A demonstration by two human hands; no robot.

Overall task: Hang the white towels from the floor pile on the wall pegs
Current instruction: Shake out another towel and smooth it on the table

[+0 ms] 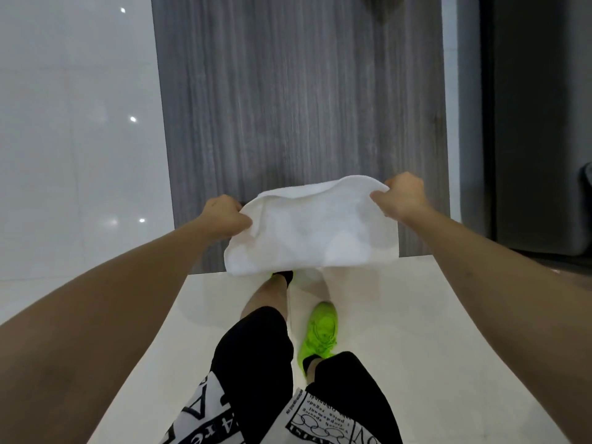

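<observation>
I count one white towel (312,229), two hands and one green shoe (318,333) in plain view. The towel is plain and soft, hanging slack in front of the grey panelled wall (298,100). My left hand (226,216) and right hand (402,197) each pinch a top corner with curled fingers, both arms stretched forward above the shoe.

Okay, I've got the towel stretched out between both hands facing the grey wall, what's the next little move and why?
Probably lift the white towel higher and look up the grey wall panel. The left hand and right hand each hold a top corner in a firm grip, so it hangs spread and ready, but no peg shows in this view; one has to be found before hanging.
</observation>
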